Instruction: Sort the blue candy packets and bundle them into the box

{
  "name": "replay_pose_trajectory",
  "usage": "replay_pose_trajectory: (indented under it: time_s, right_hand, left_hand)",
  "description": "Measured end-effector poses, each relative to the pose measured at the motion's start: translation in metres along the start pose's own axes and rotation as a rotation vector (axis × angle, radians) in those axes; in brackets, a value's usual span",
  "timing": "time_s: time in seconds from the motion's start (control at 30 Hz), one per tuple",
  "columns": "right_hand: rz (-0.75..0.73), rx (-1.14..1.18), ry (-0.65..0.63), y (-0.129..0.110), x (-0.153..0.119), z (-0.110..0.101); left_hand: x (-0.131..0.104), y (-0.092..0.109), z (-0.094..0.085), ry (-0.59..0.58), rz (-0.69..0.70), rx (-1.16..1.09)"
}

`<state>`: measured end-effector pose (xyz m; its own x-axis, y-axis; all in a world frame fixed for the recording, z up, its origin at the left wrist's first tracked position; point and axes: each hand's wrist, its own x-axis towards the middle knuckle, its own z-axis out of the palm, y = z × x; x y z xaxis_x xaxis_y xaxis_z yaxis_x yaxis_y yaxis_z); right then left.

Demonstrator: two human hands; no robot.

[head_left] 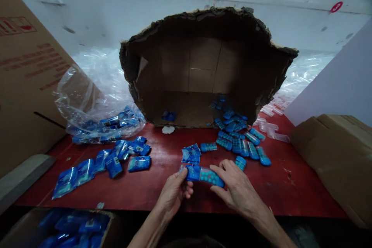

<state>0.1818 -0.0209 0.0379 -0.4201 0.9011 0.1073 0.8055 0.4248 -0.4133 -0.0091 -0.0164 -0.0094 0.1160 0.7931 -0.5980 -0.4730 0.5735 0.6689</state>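
My left hand (176, 186) pinches a blue printed packet (193, 172) between thumb and fingers. A small clear case with a blue end, full of turquoise balls (209, 177), is in the fingers of my right hand (234, 180). The packet and the case meet end to end between my hands; whether the case is inside the packet's mouth I cannot tell. Just beyond lie some flat blue packets (191, 154) and one more ball-filled case (208, 147). A pile of similar cases (236, 145) lies to the right, one of them close to my right fingers.
A torn-open cardboard box (177, 102) lies on its side at the back of the red table (162, 192). Filled blue packets (113, 164) and a clear plastic bag (84, 102) are at left. Below the front edge stands a box of blue packets (109, 223). Brown cardboard (334, 162) stands at right.
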Motion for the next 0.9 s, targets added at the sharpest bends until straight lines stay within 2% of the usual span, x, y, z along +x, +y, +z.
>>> replay_pose_trajectory:
  time_s: [0.17,0.5,0.77,0.9]
  right_hand:
    - [0.0,0.05,0.043,-0.002,0.0,-0.001]
    - [0.03,0.038,-0.015,-0.005,-0.002,0.005]
    - [0.031,0.146,-0.097,-0.005,-0.003,0.009]
    - [0.039,0.212,-0.02,-0.009,0.0,0.024]
  left_hand:
    - [0.0,-0.003,0.001,0.044,-0.042,-0.042]
    - [-0.001,-0.007,0.001,0.029,-0.038,-0.033]
    - [0.001,-0.011,0.003,-0.043,0.14,0.164]
    - [0.0,-0.009,0.007,-0.121,0.069,-0.006]
